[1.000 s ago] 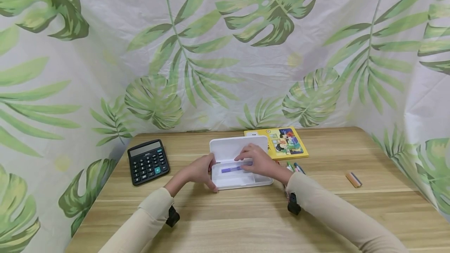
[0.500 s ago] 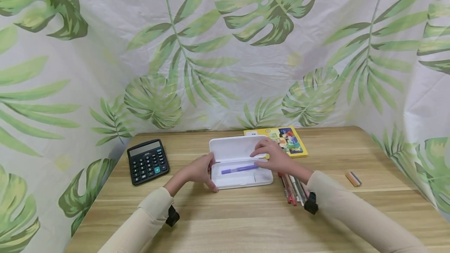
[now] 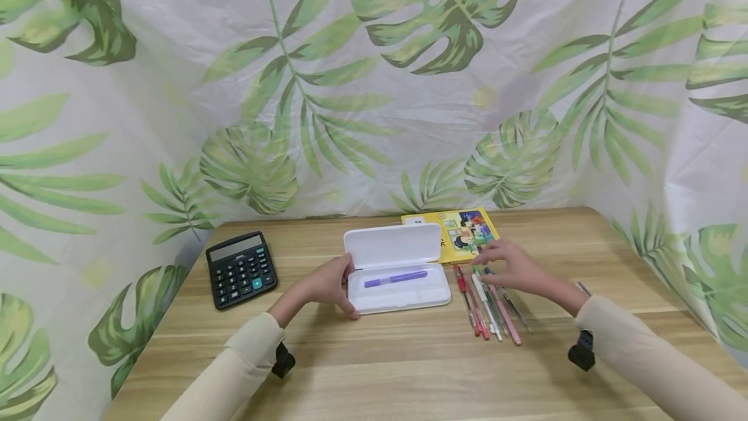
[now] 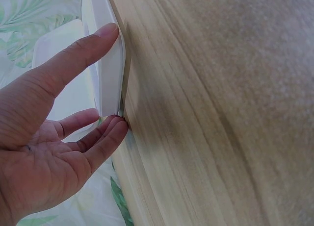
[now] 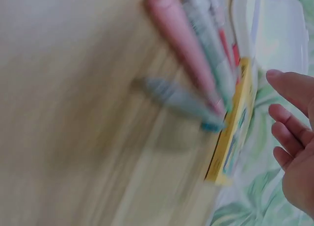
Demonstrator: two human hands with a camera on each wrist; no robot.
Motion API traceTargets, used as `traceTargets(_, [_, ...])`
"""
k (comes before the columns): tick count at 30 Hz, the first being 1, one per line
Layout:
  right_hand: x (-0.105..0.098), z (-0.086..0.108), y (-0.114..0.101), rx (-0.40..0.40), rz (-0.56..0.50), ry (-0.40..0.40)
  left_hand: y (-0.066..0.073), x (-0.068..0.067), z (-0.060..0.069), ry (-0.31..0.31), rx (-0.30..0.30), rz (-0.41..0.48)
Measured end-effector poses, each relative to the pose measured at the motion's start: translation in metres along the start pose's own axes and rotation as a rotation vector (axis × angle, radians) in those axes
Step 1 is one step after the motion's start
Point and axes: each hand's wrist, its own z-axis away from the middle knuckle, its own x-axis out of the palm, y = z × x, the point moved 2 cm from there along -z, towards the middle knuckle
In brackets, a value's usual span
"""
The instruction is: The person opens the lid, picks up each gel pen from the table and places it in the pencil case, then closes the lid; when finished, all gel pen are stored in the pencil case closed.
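Note:
A white pencil case (image 3: 374, 303) lies on the table with its lid raised, and a purple pen (image 3: 396, 279) rests inside it. My left hand (image 3: 328, 283) holds the case's left end; in the left wrist view, that hand's thumb (image 4: 83, 52) is on the case's side wall and its fingertips touch the far corner. To the right of the case lies a loose bunch of pens (image 3: 491, 304), red, white, pink and dark. My right hand (image 3: 514, 268) hovers over their far ends, fingers apart. In the right wrist view nothing is between its fingers.
A yellow picture book (image 3: 461, 242) lies behind the pens, partly behind the raised lid. A black calculator (image 3: 242, 271) is at the left of the table. Leaf-patterned cloth (image 3: 350, 83) hangs behind the table. My right wrist hides most of a small object at the right.
My right hand has let go of the purple pen, which now lies in the case, and has moved right to above the loose pens. My left hand stays on the case.

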Motion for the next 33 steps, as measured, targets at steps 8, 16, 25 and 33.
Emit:
traceTargets(8, [-0.014,0.028,0.026,0.087,-0.094,-0.098,-0.002,0.0,0.0,0.001,0.0,0.003])
traceTargets(16, [-0.01,0.044,0.037,0.158,-0.186,-0.156,-0.003,0.001,-0.002,-0.001,0.016,0.0])
traceTargets(25, [-0.002,0.041,0.035,0.231,-0.24,-0.188,-0.003,0.0,-0.002,-0.001,0.008,-0.001])
traceTargets(33, [-0.006,0.036,0.041,0.326,-0.342,-0.213,-0.003,0.0,-0.002,-0.007,0.011,0.007])
